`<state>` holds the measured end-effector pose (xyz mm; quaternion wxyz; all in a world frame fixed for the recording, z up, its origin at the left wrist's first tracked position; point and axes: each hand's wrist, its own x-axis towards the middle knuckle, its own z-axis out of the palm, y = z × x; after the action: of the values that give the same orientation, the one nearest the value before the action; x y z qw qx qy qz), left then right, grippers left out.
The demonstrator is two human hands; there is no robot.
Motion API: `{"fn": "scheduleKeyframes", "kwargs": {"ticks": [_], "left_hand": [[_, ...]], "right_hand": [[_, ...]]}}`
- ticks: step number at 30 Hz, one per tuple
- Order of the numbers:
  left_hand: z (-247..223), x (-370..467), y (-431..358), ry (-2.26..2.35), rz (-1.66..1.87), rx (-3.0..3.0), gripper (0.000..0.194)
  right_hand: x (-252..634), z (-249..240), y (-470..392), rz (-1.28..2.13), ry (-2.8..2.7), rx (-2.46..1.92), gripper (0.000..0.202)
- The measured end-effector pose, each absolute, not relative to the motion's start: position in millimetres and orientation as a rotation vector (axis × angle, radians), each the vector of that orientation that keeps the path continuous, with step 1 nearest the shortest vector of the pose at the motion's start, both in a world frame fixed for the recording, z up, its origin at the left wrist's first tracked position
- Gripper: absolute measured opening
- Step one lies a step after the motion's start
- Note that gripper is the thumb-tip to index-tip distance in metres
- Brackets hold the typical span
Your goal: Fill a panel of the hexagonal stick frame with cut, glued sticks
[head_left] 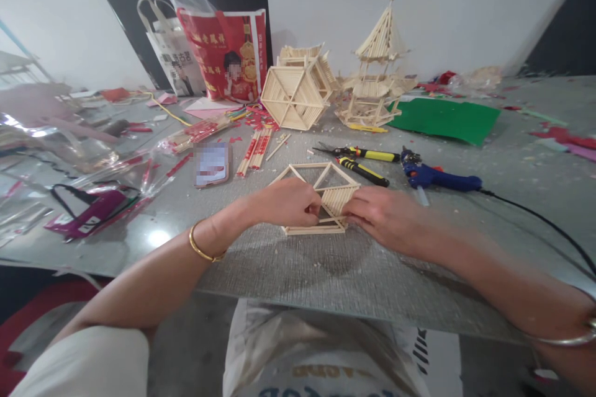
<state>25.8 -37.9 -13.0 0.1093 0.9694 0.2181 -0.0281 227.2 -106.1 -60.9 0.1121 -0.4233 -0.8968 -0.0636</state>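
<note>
A flat hexagonal frame of pale wooden sticks (314,230) lies on the table in front of me, with spokes crossing its middle. One wedge on its right side is filled with rows of sticks (336,200). My left hand (295,200) is closed over the left and middle of the frame, its fingers curled. From the right, my right hand (378,211) pinches at the edge by the filled wedge. Between the two hands runs a short wooden stick (331,219), whose ends are at my fingertips. My fingers partly hide the frame.
Beyond the frame lie yellow-and-black pliers (365,172) and a blue glue gun (442,178) with a cord trailing right. A phone (212,164) and stick bundles (254,150) lie left. Behind stand a hexagonal stick model (295,96), a stick tower (375,84) and a red bag (223,56).
</note>
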Motion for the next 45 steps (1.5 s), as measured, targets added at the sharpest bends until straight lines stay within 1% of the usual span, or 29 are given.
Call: {"fn": "scheduleKeyframes", "kwargs": {"ticks": [13,24,32,37,45], "left_hand": [[-16,24,-34,0.585,-0.070,2.829,0.018],[-19,24,-31,0.579,-0.078,2.810,0.018],[-16,24,-32,0.583,-0.080,2.806,0.019],[-15,24,-31,0.602,-0.098,2.796,0.019],[-13,24,-30,0.609,-0.116,2.787,0.018]], "right_hand": [[227,-58,-108,-0.174,-2.632,-1.220,0.025],[225,-57,-109,-0.191,-2.617,-1.229,0.023],[223,-52,-110,-0.131,-2.640,-1.280,0.023],[221,-49,-110,-0.116,-2.635,-1.349,0.020],[223,-52,-107,-0.125,-2.652,-1.247,0.022]]}}
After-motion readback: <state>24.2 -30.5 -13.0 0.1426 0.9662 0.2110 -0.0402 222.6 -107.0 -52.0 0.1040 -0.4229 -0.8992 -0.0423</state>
